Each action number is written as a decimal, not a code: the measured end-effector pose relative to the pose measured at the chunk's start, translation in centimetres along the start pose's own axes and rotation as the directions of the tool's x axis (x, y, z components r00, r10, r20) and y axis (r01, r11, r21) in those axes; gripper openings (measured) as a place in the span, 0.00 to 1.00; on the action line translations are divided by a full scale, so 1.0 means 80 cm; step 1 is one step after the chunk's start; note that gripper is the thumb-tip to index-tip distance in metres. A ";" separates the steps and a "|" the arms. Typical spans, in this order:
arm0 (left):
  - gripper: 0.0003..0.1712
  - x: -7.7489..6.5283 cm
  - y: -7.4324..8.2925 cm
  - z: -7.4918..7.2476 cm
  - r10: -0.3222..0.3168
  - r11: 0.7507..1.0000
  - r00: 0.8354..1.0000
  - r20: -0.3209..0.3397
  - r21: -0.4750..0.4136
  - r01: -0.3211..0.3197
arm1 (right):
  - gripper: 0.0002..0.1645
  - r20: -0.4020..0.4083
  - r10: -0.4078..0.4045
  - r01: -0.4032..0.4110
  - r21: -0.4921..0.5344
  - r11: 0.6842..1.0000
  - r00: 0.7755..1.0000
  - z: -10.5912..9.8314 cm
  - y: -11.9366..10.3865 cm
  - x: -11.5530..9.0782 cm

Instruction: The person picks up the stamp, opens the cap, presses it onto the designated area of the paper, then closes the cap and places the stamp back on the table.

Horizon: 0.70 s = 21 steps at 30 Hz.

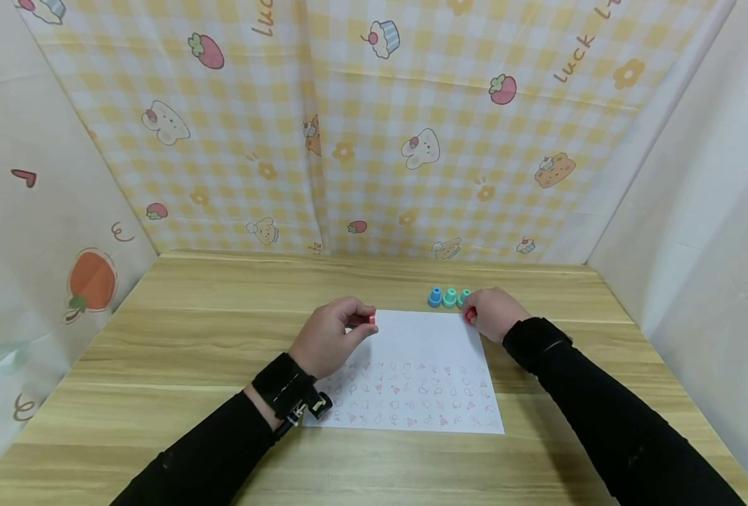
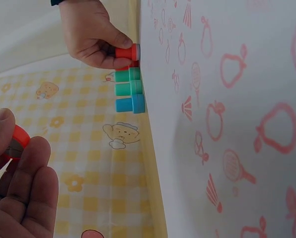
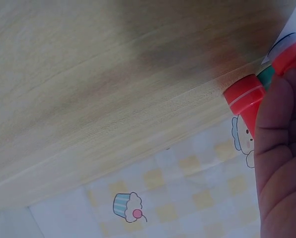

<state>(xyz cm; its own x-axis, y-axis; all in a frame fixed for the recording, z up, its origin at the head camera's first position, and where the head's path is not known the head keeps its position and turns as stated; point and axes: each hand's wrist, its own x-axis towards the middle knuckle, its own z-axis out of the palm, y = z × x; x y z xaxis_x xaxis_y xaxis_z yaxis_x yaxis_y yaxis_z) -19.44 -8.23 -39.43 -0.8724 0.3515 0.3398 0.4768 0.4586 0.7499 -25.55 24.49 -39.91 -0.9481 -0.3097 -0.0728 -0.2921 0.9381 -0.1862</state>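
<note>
My right hand pinches a red stamp at the paper's far right corner, its pale end turned down toward the sheet. Between left thumb and fingers is a small round red cap with a greyish inside; that left hand is raised over the far left part of the paper. On the white paper, rows of pink-red prints of fruit, rackets and shuttlecocks fill the near half. Just beyond the right fingers, a second red stamp stands on the table, partly hidden by the hand.
Past the paper's far edge, a blue stamp and two green stamps, one of them the middle green stamp, stand in a row. The wooden table meets a yellow checked curtain behind, with white cloth at both sides.
</note>
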 end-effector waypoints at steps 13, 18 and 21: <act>0.08 0.000 -0.001 0.001 -0.015 1.000 1.000 -0.005 0.018 0.015 | 0.09 0.001 0.014 -0.014 0.016 1.000 1.000 0.000 0.001 -0.002; 0.08 -0.001 -0.001 0.000 -0.015 1.000 1.000 -0.005 0.018 0.015 | 0.10 -0.002 0.008 -0.008 0.019 1.000 1.000 0.000 0.000 -0.002; 0.08 0.000 0.001 0.000 -0.019 1.000 1.000 -0.002 0.014 0.019 | 0.10 -0.002 0.010 -0.010 0.017 1.000 1.000 0.000 0.000 -0.002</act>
<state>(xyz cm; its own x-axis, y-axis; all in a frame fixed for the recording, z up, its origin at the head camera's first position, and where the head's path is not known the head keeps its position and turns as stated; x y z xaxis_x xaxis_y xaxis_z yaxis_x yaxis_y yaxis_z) -19.40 -8.22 -39.41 -0.8814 0.3414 0.3264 0.4617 0.4766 0.7481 -25.38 24.57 -39.90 -0.9514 -0.2995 -0.0724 -0.2800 0.9385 -0.2021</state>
